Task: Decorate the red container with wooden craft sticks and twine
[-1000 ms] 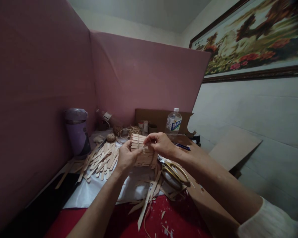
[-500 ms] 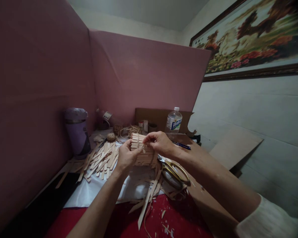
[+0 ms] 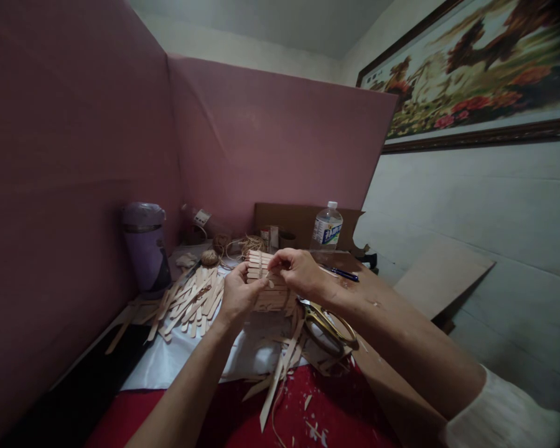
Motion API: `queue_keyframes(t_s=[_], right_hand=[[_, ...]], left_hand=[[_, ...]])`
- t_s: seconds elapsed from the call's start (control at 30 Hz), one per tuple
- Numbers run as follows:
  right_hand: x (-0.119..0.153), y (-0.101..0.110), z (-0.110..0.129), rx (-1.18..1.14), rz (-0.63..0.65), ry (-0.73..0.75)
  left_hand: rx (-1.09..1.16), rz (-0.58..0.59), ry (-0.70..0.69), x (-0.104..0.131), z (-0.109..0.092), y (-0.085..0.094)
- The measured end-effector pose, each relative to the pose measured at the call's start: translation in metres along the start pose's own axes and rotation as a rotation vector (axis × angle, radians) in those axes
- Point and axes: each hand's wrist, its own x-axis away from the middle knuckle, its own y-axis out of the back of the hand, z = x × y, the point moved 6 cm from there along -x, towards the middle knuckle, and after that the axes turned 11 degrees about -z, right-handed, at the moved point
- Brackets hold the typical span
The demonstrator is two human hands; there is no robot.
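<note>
Between my hands is a small structure of wooden craft sticks point(image 3: 267, 300), laid side by side in rows, with a strip of twine point(image 3: 260, 264) running across its upper part. My left hand point(image 3: 239, 291) grips its left side, thumb on the front and fingers at the edge. At the upper right, my right hand point(image 3: 298, 270) is closed in a pinch close to the twine. A small pale bit shows by the fingertips, too small to name. Gold-handled scissors point(image 3: 329, 326) lie under my right forearm, their blades pointing toward the structure.
Loose craft sticks point(image 3: 193, 305) are heaped on white cloth at left, beside a purple tumbler point(image 3: 144, 249). Twine balls point(image 3: 210, 258) sit behind. A plastic bottle point(image 3: 327, 227) and a blue pen point(image 3: 344, 274) are at right. Cut stick scraps point(image 3: 275, 389) lie in front on red cloth.
Almost everything stays the same. My right hand has shifted very slightly at the twine, and my left hand keeps its hold on the stick structure.
</note>
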Motion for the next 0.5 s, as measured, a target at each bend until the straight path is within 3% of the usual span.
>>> queue_keyframes(t_s=[0.5], right_hand=[[0.004, 0.0024, 0.0085, 0.087, -0.041, 0.03]], left_hand=[[0.012, 0.001, 0.002, 0.0013, -0.0009, -0.0002]])
